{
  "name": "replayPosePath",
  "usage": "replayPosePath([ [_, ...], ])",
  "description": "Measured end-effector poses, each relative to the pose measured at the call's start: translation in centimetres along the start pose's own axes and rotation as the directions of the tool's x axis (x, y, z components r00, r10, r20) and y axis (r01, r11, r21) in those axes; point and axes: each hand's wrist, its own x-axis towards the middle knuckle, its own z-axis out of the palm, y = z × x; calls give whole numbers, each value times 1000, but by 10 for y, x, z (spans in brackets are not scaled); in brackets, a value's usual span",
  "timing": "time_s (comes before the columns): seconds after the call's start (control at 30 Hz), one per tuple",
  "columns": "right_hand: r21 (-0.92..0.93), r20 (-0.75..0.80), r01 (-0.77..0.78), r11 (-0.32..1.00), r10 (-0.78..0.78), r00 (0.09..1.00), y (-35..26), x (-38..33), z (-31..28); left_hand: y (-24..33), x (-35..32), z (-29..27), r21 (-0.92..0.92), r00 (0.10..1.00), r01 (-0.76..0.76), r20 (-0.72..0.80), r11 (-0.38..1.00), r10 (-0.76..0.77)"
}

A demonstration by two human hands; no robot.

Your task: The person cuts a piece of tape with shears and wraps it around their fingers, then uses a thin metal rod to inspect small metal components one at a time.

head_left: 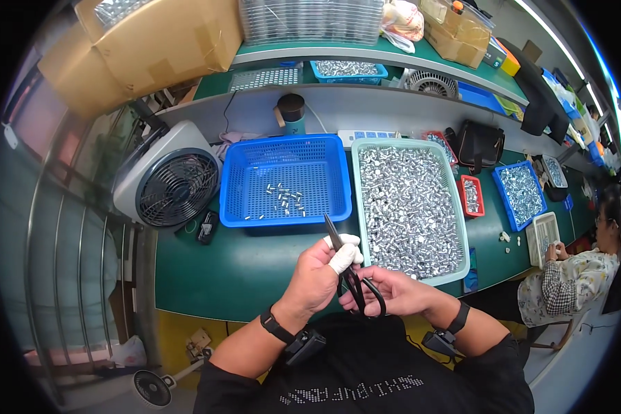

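My left hand [308,279], with white finger coverings [345,257] on some fingertips, is closed round a pair of black-handled scissors [332,232] near the pivot. The blades point up and away, toward the front edge of the blue basket [240,196]. My right hand [401,294] is at the looped handles, its fingers partly hidden behind them. A few small shiny metal pieces [290,199] lie scattered on the basket floor. To its right, a pale green tray [358,214] is heaped with many similar small metal parts [412,207].
A grey fan [176,183] stands left of the basket, and a dark cup [292,110] behind it. Red bins [481,200] and another blue basket [539,186] sit on the green table [207,276] to the right. A co-worker [573,276] sits far right. Cardboard boxes [172,52] fill the shelf above.
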Motion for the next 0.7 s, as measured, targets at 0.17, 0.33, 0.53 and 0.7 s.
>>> replayPosePath([
  [0.17, 97, -1, 5, 995, -5, 1000, 13, 9, 0, 2, 1, 0, 38, 999, 9, -53, 999, -7],
  [0.33, 59, -29, -10, 998, 12, 1000, 18, 11, 3, 2, 1, -1, 80, 995, 18, -95, 997, -10],
  [0.53, 224, 14, 139, 964, -146, 989, 18, 14, 10, 8, 4, 0, 171, 996, 39, -87, 984, -24],
  [0.7, 251, 37, 191, 949, -207, 978, 5, 7, 22, 11, 8, -20, 181, 970, -84, -211, 980, 122],
])
